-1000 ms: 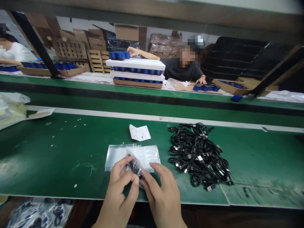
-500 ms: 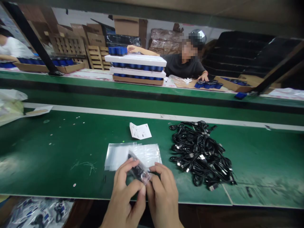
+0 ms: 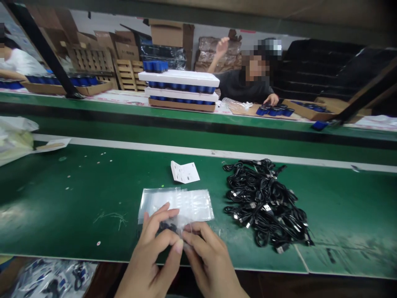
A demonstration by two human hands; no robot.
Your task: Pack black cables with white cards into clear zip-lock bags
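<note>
Between my hands is a small clear plastic bag with a coiled black cable inside. My left hand pinches the bag's near edge between thumb and finger, its other fingers curled around the cable side. My right hand grips the bag's right side with thumb and fingertips. Just beyond them, flat clear bags lie overlapped on the green table. A folded printed leaflet rests farther back. To the right is a pile of black USB cables.
Below the table's left edge, a container holds bagged cables. A pale plastic bag lies at far left. Across the bench, a co-worker sits behind stacked trays of blue items. Another person is at far left.
The bagged cable has turned from slanting upward to lying lower and flatter between my hands. Across the bench, the co-worker's raised hand has left the blue items on the stack.
</note>
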